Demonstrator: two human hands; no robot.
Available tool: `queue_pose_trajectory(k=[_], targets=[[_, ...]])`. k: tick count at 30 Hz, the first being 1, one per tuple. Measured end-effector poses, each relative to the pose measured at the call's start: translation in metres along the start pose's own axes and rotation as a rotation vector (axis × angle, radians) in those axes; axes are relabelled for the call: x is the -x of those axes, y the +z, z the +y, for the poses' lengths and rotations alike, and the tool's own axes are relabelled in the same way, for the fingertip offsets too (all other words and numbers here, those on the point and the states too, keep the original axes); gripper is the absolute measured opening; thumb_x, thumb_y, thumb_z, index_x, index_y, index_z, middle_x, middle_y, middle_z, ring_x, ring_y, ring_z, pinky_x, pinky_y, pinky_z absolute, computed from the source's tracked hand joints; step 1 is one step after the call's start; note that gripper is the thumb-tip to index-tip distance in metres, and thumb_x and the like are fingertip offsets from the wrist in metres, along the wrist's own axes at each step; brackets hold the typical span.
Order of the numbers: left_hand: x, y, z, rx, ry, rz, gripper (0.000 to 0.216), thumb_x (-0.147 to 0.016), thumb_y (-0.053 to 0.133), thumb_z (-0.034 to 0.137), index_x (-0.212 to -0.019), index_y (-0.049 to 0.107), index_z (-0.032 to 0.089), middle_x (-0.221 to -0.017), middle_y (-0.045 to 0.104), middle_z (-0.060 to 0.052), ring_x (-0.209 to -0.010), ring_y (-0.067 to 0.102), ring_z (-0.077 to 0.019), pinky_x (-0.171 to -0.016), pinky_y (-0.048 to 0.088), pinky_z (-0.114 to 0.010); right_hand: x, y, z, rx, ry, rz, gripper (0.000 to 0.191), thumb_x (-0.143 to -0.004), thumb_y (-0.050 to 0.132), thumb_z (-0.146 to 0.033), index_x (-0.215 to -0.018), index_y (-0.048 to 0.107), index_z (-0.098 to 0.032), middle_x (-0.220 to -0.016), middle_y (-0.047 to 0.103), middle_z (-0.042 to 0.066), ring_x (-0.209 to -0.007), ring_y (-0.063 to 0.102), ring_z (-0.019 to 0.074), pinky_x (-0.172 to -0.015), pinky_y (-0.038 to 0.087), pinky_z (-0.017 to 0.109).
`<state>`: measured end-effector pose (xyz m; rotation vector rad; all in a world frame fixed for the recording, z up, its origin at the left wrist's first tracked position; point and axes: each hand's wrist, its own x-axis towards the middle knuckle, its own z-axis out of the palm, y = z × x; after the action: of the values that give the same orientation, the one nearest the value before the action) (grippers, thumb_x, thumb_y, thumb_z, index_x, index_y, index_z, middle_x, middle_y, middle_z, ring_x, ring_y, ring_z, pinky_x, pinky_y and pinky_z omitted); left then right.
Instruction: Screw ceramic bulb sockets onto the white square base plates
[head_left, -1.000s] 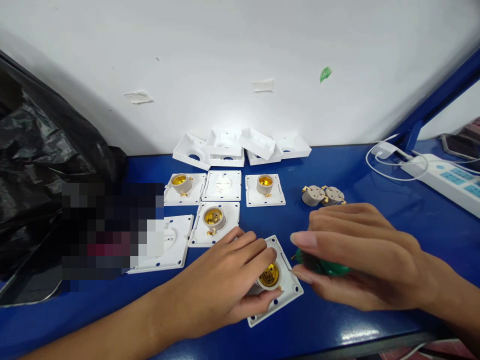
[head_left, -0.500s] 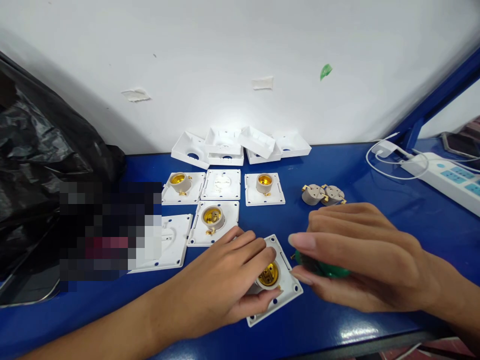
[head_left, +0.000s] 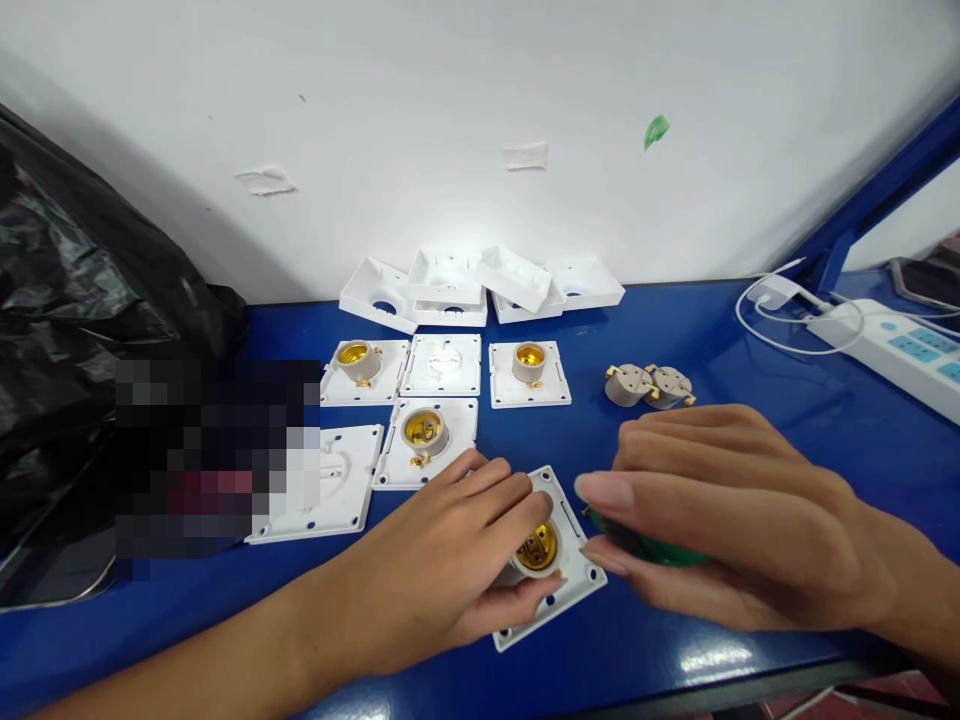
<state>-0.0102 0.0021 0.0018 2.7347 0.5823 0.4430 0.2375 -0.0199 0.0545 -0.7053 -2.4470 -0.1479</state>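
My left hand (head_left: 480, 545) is closed around a round lamp socket (head_left: 538, 548) with a brass-coloured inside. That socket sits on a white square base plate (head_left: 574, 555), turned at an angle on the table. Just to the right, my right hand (head_left: 720, 520) is closed on a green-and-black tool handle (head_left: 660, 548), mostly covered by the fingers. Its working end does not show. A small brass screw (head_left: 586, 511) shows beside the plate, near my right fingertips. Behind my left hand lies another base plate with a lamp socket (head_left: 424, 432) on it.
Further plates, some with sockets (head_left: 529, 360), lie on the blue table (head_left: 600, 330). White square covers (head_left: 446, 275) are piled against the wall. Two loose sockets (head_left: 630, 384) lie behind my right hand. A power strip (head_left: 911, 345) is at right, a black plastic bag (head_left: 97, 250) at left.
The view has shifted slightly. My right hand has turned a little, and less of the green handle shows. My left hand stays on the socket.
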Motion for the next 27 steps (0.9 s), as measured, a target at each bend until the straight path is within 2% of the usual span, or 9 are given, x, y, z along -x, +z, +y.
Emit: queue_pose_trajectory(k=[4,7,13,18,23,27], targets=[[-0.0023,-0.0023,0.0015,0.008,-0.038,-0.025,0.027,-0.110,0.045,0.039,-0.099,0.059,0.019,-0.093,0.067,-0.006,-0.089,0.062,-0.0259,-0.093,0.052,-0.046,0.0003,0.0011,0.0007,-0.049,0.015,-0.002,0.013,-0.101,0.059,-0.019,-0.113,0.059,-0.018,-0.077,0.064,-0.003,-0.064,0.063,0.0133,-0.066,0.057,0.031],[-0.0023,-0.0030,0.0023,-0.013,-0.032,-0.014,0.029,-0.110,0.044,0.041,-0.103,0.060,0.019,-0.095,0.069,-0.007,-0.090,0.063,-0.0260,-0.093,0.052,-0.045,0.0007,0.0005,0.0002,-0.069,0.044,-0.026,0.016,-0.098,0.061,-0.016,-0.113,0.058,-0.018,-0.078,0.063,-0.003,-0.064,0.063,0.0134,-0.066,0.058,0.032],[-0.0007,-0.0029,0.0032,-0.053,-0.015,0.019,0.037,-0.113,0.035,0.045,-0.107,0.061,0.018,-0.096,0.071,-0.007,-0.092,0.066,-0.0252,-0.098,0.052,-0.044,0.0009,-0.0043,-0.0053,-0.074,0.121,-0.100,0.003,-0.099,0.062,-0.018,-0.101,0.060,-0.018,-0.077,0.061,-0.002,-0.064,0.060,0.0116,-0.071,0.058,0.030],[-0.0008,-0.0031,0.0045,-0.063,-0.027,0.035,0.037,-0.113,0.038,0.046,-0.106,0.062,0.019,-0.097,0.072,-0.007,-0.090,0.067,-0.0248,-0.095,0.054,-0.042,-0.0008,-0.0019,-0.0069,0.009,0.095,-0.093,0.019,-0.094,0.054,-0.005,-0.103,0.058,-0.021,-0.076,0.062,-0.003,-0.064,0.061,0.0138,-0.068,0.058,0.033],[-0.0014,-0.0033,0.0042,-0.063,-0.014,0.036,0.037,-0.112,0.038,0.046,-0.104,0.062,0.019,-0.096,0.072,-0.008,-0.087,0.068,-0.0250,-0.091,0.054,-0.041,0.0056,-0.0034,-0.0071,-0.059,0.129,-0.118,0.005,-0.100,0.059,-0.016,-0.096,0.061,-0.018,-0.074,0.059,-0.002,-0.063,0.057,0.0120,-0.069,0.057,0.031],[-0.0011,-0.0029,0.0041,-0.058,-0.026,0.049,0.037,-0.112,0.038,0.047,-0.105,0.063,0.020,-0.096,0.072,-0.007,-0.089,0.068,-0.0251,-0.093,0.054,-0.042,0.0080,-0.0045,-0.0074,-0.083,0.135,-0.115,0.008,-0.101,0.060,-0.020,-0.095,0.064,-0.017,-0.076,0.060,-0.001,-0.065,0.059,0.0120,-0.073,0.057,0.031]])
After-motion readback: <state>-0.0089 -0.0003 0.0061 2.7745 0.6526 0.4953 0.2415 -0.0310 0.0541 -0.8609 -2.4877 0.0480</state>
